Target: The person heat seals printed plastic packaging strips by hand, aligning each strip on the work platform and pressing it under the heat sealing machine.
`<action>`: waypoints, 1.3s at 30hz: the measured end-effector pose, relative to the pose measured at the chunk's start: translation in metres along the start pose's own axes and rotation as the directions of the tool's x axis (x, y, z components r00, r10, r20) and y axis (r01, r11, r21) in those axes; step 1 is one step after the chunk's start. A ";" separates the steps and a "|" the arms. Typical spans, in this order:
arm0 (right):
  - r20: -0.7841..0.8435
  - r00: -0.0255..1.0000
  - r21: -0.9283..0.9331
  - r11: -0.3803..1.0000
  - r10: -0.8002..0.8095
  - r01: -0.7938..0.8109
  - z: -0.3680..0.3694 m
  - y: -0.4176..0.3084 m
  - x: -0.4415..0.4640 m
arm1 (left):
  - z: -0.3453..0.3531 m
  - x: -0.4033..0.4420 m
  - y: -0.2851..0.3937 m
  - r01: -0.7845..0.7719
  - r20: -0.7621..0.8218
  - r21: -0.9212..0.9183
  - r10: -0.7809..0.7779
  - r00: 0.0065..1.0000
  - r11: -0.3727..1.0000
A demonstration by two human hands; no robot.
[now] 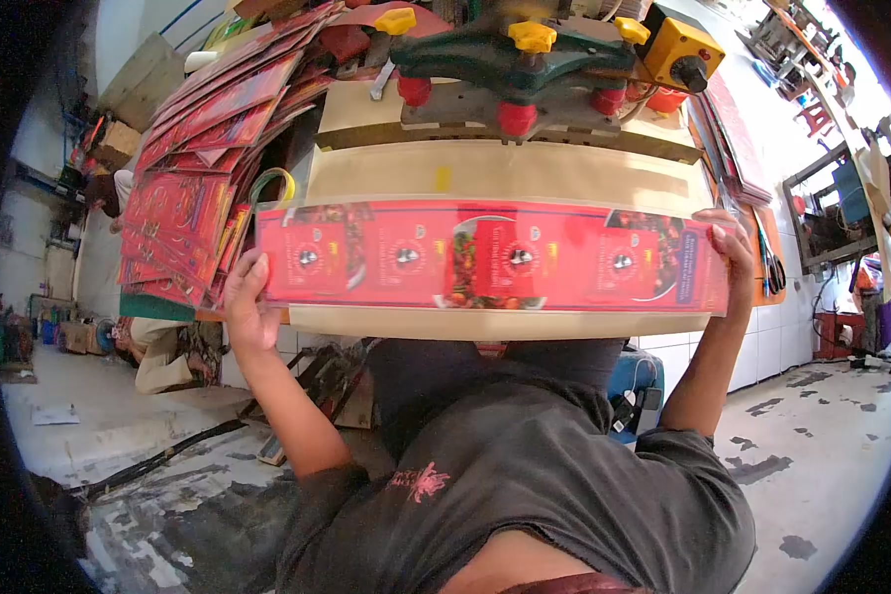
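Observation:
A long red printed sheet (406, 259) with food pictures and logos stretches level between my two hands, slightly blurred. Its left end is pinched in my left hand (251, 297), thumb on top. My right hand (728, 259) grips the opposite end, fingers over the upper corner. Beneath and behind the sheet lies a tan board (366, 174) with a small yellow mark (443, 179). Just beyond the board stands a dark green press (535, 84) with yellow knobs and red feet.
A tall, uneven pile of printed red sheets (183, 213) leans at the left, with a tape roll (272, 186) beside it. Another red stack (733, 148) and black-handled scissors (774, 265) are at the right. A yellow control box (680, 51) sits by the press.

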State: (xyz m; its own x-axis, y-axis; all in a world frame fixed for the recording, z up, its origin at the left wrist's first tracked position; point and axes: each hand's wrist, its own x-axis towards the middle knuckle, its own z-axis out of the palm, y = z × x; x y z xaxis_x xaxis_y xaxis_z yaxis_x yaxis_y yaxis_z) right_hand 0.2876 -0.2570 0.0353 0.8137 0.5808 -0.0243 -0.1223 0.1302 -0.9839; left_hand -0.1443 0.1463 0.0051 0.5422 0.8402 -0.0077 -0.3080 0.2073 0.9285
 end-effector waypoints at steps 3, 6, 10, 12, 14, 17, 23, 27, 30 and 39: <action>0.049 0.999 -0.007 1.000 0.004 -0.003 -0.020 0.003 0.010 | 0.012 0.009 0.002 -0.012 0.109 0.160 -0.006 0.994 0.987; 0.103 0.995 -0.024 1.000 0.007 -0.004 -0.023 0.001 0.018 | 0.040 0.019 0.003 -0.003 0.155 0.180 -0.026 0.988 0.984; 0.129 0.991 -0.055 0.998 0.027 -0.020 -0.031 0.001 0.028 | 0.041 0.033 -0.009 0.022 0.081 0.128 -0.033 0.996 0.992; 0.079 0.997 -0.020 1.000 0.004 -0.002 -0.028 0.002 0.027 | 0.049 0.034 -0.007 0.035 0.096 0.103 -0.045 0.994 0.994; 0.118 0.992 -0.022 0.999 0.037 -0.034 -0.030 -0.001 0.029 | 0.049 0.037 -0.009 0.039 0.106 0.078 -0.048 0.993 0.996; 0.194 0.977 -0.027 0.996 0.091 -0.087 -0.033 -0.002 0.035 | 0.034 0.045 -0.016 0.044 0.120 0.081 -0.054 0.991 0.996; 0.268 0.963 -0.032 0.999 0.036 -0.028 -0.037 0.003 0.042 | 0.022 0.047 -0.022 0.095 0.129 0.085 -0.106 0.986 0.992; 0.308 0.951 0.039 0.999 0.021 -0.035 -0.034 0.001 0.041 | 0.020 0.047 -0.026 0.076 0.107 0.136 -0.091 0.990 0.988; 0.346 0.935 0.039 0.994 0.078 -0.098 -0.036 0.003 0.046 | 0.008 0.054 -0.028 0.092 0.165 0.144 -0.116 0.980 0.985; 0.288 0.945 -0.054 0.988 0.153 -0.144 -0.050 0.020 0.064 | -0.018 0.082 -0.052 -0.030 0.068 0.247 0.013 0.998 0.968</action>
State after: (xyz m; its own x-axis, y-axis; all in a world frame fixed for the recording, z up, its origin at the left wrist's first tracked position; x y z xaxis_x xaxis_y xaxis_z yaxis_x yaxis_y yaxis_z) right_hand 0.3659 -0.2579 0.0055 0.5867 0.8005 -0.1229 -0.2070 0.0015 -0.9783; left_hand -0.0981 0.2132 -0.0507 0.5903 0.8066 0.0298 -0.1210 0.0519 0.9913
